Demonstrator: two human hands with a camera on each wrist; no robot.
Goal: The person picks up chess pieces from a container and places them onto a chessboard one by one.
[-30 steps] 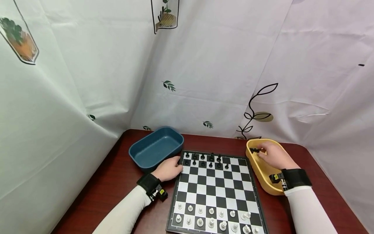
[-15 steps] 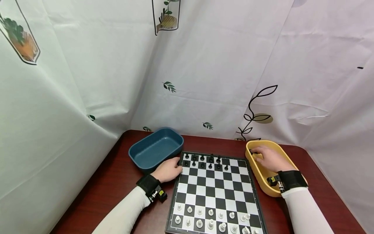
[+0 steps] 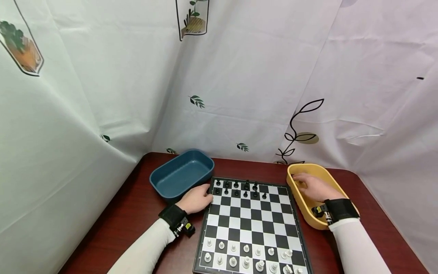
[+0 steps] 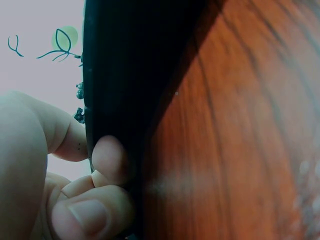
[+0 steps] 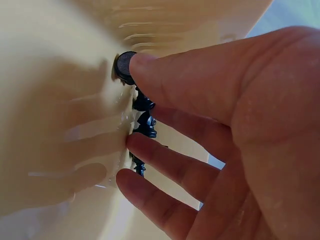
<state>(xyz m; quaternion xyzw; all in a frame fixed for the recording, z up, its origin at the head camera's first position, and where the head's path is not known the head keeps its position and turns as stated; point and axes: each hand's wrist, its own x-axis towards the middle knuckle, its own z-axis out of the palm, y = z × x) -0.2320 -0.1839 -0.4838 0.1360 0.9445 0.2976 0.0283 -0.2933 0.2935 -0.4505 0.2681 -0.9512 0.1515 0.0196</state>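
Note:
A magnetic-looking black-and-white chessboard lies on the table, black pieces along its far side and white pieces along the near side. My left hand grips the board's left edge; in the left wrist view, thumb and fingers close round the dark rim. Inside the yellow tray, my right hand reaches to the far left end. There, in the right wrist view, several black chess pieces lie in a row. The thumb touches one round base, while the other fingers spread loosely beside the pieces.
An oblong blue tray stands left of the board, close to my left hand. The reddish-brown table meets white patterned cloth at its back and left. The yellow tray stands close to the board's right edge.
My right hand has lowered into the yellow tray, and the dark chess piece visible at its fingertips earlier is now mostly hidden in the head view. The left hand stays on the board edge.

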